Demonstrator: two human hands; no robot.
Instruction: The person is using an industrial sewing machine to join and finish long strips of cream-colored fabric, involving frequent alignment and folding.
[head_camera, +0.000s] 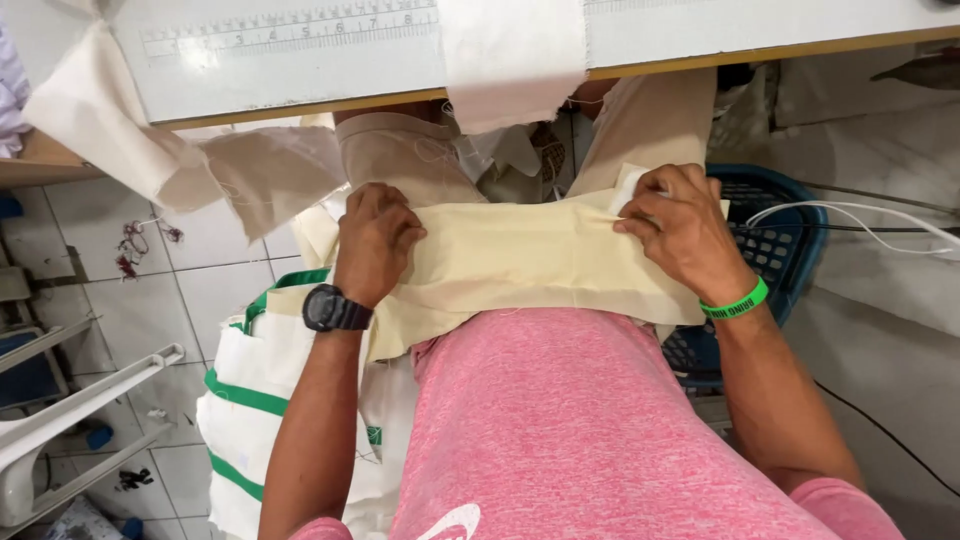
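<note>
A cream-yellow piece of fabric (520, 262) lies stretched across my lap, just below the table edge. My left hand (374, 240), with a black watch on its wrist, grips the fabric's left end. My right hand (680, 228), with a green wristband, pinches the right end together with a white piece (628, 186). The cloth is pulled flat between the two hands. I wear a pink shirt and beige trousers.
A white work table (300, 70) with a printed ruler strip runs along the top, off-white cloth pieces (510, 55) hanging over its edge. A white sack with green stripes (250, 400) stands at my left, a blue plastic basket (780, 250) at my right. White cables (870, 215) trail right.
</note>
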